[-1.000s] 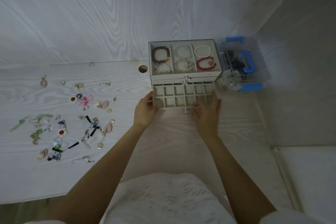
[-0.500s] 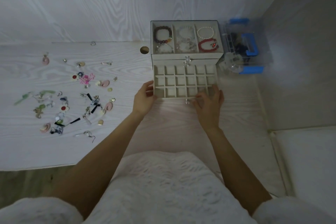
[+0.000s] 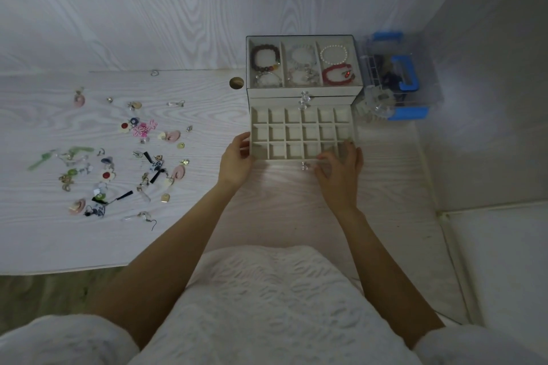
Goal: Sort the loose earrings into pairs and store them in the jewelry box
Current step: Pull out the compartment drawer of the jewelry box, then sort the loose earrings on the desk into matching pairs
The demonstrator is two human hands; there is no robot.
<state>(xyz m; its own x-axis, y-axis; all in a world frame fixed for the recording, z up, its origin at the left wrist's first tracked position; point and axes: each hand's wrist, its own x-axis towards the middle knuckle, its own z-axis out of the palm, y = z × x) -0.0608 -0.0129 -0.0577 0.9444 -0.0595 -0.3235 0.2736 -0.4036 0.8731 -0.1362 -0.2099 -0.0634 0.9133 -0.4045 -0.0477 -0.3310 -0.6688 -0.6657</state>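
A cream jewelry box (image 3: 302,92) stands at the back of the white table, its glass-topped upper tray holding several bracelets. Its lower drawer (image 3: 301,139) is pulled out toward me, showing a grid of small compartments with nothing in them. My left hand (image 3: 235,161) grips the drawer's front left corner, thumb on the rim. My right hand (image 3: 341,175) holds the front right corner, fingers curled over the rim beside the crystal knob (image 3: 303,166). Several loose earrings (image 3: 142,129) lie scattered on the table to the left, apart from both hands.
A clear plastic box with blue handle and latches (image 3: 406,80) sits right of the jewelry box against the corner. A round cable hole (image 3: 236,83) is in the table behind the earrings. The table's front edge (image 3: 59,271) runs at lower left; a wall closes the right side.
The drawer has slid farther out of the jewelry box toward me, with both hands still on its front corners. The view has tilted so the box sits higher in the frame.
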